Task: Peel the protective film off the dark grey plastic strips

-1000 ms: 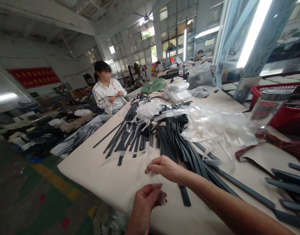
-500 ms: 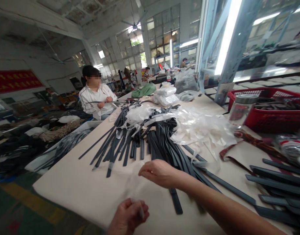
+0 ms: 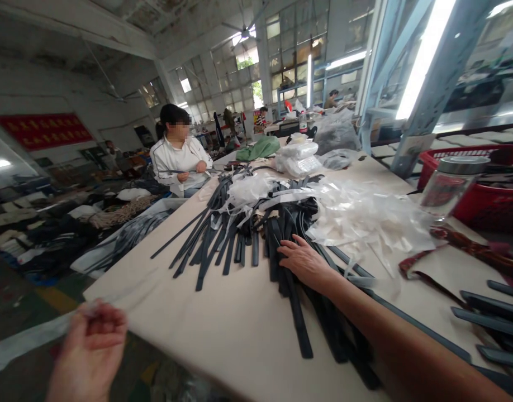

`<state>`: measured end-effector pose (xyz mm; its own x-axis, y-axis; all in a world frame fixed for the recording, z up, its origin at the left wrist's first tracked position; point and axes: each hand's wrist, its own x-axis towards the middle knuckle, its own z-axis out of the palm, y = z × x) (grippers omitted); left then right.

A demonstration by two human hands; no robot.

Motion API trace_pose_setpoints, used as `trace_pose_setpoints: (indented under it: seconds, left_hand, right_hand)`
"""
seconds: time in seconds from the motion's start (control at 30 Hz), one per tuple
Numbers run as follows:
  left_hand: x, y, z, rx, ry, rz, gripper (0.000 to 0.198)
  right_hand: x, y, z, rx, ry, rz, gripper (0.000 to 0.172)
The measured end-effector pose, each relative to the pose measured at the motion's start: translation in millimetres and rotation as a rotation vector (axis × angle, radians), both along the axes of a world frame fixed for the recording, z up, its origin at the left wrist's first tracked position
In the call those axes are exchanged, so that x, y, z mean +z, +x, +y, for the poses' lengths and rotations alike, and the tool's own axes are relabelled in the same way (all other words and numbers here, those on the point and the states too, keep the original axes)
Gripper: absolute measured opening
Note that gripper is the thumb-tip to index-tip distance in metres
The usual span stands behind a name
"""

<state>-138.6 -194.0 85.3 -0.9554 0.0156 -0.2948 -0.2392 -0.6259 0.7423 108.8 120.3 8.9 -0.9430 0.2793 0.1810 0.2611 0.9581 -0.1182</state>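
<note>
Beyond the table's left front corner, my left hand (image 3: 91, 340) is closed on a translucent plastic strip (image 3: 30, 338) that trails off to the left; the hand is somewhat blurred. My right hand (image 3: 304, 262) rests on a heap of long black straps (image 3: 296, 312), its fingers stretched out and apart over them. Some of the straps hang toward the front of the table, partly hidden under my right forearm. More black strap ends (image 3: 202, 262) fan out to the left of this hand. Just behind it lies a loose pile of clear plastic sleeves (image 3: 365, 215).
A co-worker in a white jacket (image 3: 179, 156) holds a dark strap across the table (image 3: 189, 329). To the right stand a glass jar (image 3: 451, 190) and a red basket (image 3: 487, 209). Further straps (image 3: 491, 318) lie at the right edge. A white bin (image 3: 126, 240) sits left.
My left hand has swung left, away from the table's front middle, trailing the plastic strip. My right hand has moved forward and right onto the black straps. The view has shifted left.
</note>
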Motion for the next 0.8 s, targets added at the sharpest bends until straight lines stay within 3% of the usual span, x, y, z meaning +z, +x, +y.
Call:
trace_pose_setpoints:
  seconds: [0.07, 0.13, 0.23, 0.37, 0.47, 0.63, 0.8]
  left_hand:
    - [-29.9, 18, 21, -0.164, 0.032, -0.037, 0.026]
    - [-55.1, 36, 38, -0.326, 0.082, -0.187, 0.026]
    - [-74.8, 58, 55, -0.440, 0.167, -0.286, 0.019]
    - [-76.3, 73, 68, -0.439, 0.208, -0.298, 0.018]
    - [-73.7, 77, 71, -0.395, 0.210, -0.289, 0.016]
    - [-75.9, 82, 66, -0.355, 0.196, -0.292, 0.011]
    - [-80.1, 85, 66, -0.361, 0.221, -0.283, 0.011]
  right_hand:
    - [1.7, -1, 2, 0.026, -0.003, 0.011, 0.021]
    - [6.7, -2, 0, 0.067, -0.028, 0.028, 0.022]
    - [20.5, -4, -15, 0.140, -0.081, 0.061, 0.021]
    - [42.6, -5, -50, 0.264, -0.267, 0.130, 0.019]
    - [51.1, -5, -70, 0.282, -0.393, 0.136, 0.015]
    - [48.6, -8, -79, 0.218, -0.473, 0.141, 0.027]
    - [43.0, -12, -80, 0.209, -0.487, 0.132, 0.027]
